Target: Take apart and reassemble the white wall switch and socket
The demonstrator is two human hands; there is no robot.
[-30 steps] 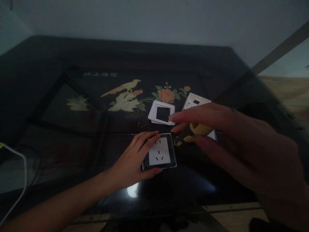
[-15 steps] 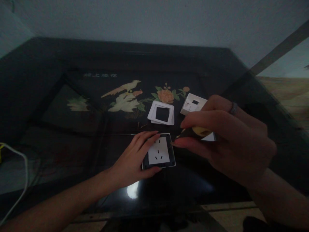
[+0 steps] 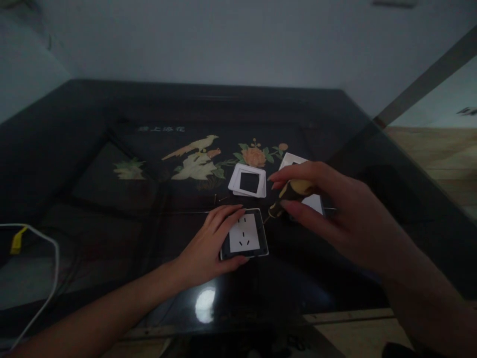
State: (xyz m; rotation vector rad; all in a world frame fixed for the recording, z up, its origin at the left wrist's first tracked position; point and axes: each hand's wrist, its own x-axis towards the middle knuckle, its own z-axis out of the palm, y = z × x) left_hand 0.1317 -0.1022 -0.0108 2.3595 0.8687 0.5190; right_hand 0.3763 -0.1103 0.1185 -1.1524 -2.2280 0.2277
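Socket [image 3: 244, 236], screwdriver [image 3: 286, 195] at its right edge

Left hand [image 3: 203, 243] clasps it on the table [image 3: 298, 268], near centre; right hand [image 3: 343, 209] grips the screwdriver. Work looks partway: frames [image 3: 262, 185] and two screws [image 3: 215, 199] lie unfitted on the far side.

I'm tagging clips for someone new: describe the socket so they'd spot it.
Find the dark table; on its near half, the left hand grips the squarish socket. Its white, slotted face sits within a dark border, while the white frames just beyond it are open in the middle.
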